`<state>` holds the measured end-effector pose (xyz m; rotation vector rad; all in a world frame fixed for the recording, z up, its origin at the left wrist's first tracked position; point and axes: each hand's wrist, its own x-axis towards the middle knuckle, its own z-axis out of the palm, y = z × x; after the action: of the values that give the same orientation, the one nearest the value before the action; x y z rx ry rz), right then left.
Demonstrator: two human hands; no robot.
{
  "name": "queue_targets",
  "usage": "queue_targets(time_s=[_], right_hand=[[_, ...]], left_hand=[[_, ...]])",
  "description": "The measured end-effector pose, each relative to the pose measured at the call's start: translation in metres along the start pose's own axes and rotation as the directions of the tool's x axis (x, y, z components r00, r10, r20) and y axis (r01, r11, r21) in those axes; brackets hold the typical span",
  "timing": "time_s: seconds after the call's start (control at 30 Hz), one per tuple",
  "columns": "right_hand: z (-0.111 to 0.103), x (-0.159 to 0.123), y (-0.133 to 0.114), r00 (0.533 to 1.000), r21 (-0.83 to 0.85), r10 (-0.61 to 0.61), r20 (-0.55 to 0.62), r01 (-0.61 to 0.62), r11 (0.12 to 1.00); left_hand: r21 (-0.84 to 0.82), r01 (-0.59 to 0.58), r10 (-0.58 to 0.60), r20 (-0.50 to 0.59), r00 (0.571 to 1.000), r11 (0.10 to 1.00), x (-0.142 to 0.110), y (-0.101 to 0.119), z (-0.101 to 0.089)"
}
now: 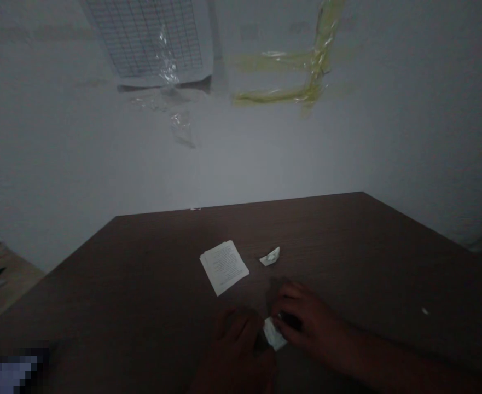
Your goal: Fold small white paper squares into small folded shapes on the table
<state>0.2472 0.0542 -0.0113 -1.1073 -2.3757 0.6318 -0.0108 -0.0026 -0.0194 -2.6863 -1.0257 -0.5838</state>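
A small piece of folded white paper [274, 335] is between my two hands, low over the near part of the table. My right hand [306, 317] comes in from the right, its thumb and fingers closed on the upper right edge of the paper. My left hand [238, 347] is curled at the paper's left edge, fingers bent and closed on it; its fingertips are dark and partly hidden. Beyond the hands lies a small folded paper boat [270, 256]. To its left is a stack of square printed paper sheets [224, 267].
The dark brown table [142, 273] meets a pale wall [265, 164] at the back. A printed grid sheet [154, 38] and yellow tape [273, 97] are stuck there. A white scrap [425, 311] lies at right. A pixelated object [13, 375] is at lower left.
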Motion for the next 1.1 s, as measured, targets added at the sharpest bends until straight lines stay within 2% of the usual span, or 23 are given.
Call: queue_targets(time_s=[0.43, 0.63, 0.8, 0.87, 0.97, 1.0, 1.1], right_hand=[[0.004, 0.006, 0.008, 0.996, -0.004, 0.031, -0.086, -0.032, 0.999], [0.003, 0.007, 0.013, 0.993, -0.044, 0.029, -0.115, -0.035, 0.998], [-0.001, 0.004, 0.013, 0.987, -0.049, -0.097, -0.126, 0.091, 0.995], [-0.003, 0.003, 0.012, 0.983, -0.040, -0.140, -0.118, 0.136, 0.990], [-0.006, 0.001, 0.011, 0.976, -0.041, -0.210, -0.056, 0.208, 0.977], [-0.008, 0.001, 0.010, 0.970, -0.048, -0.242, -0.024, 0.241, 0.969], [-0.014, -0.002, 0.007, 0.949, -0.104, -0.309, 0.061, 0.314, 0.944]], left_hand=[[-0.047, 0.058, -0.049, 0.174, 0.984, 0.997, 0.008, 0.008, -0.017], [-0.074, 0.116, -0.092, 0.272, 0.958, 0.990, 0.015, 0.011, -0.025], [-0.083, 0.100, -0.079, 0.225, 0.971, 0.992, 0.017, -0.002, -0.018], [-0.111, 0.136, -0.110, 0.213, 0.971, 0.984, 0.020, -0.007, -0.018], [-0.167, 0.157, -0.119, 0.217, 0.969, 0.973, 0.024, -0.011, -0.021], [-0.166, 0.209, -0.174, 0.206, 0.963, 0.964, 0.025, -0.011, -0.023], [-0.213, 0.268, -0.230, 0.188, 0.955, 0.939, 0.026, -0.011, -0.027]])
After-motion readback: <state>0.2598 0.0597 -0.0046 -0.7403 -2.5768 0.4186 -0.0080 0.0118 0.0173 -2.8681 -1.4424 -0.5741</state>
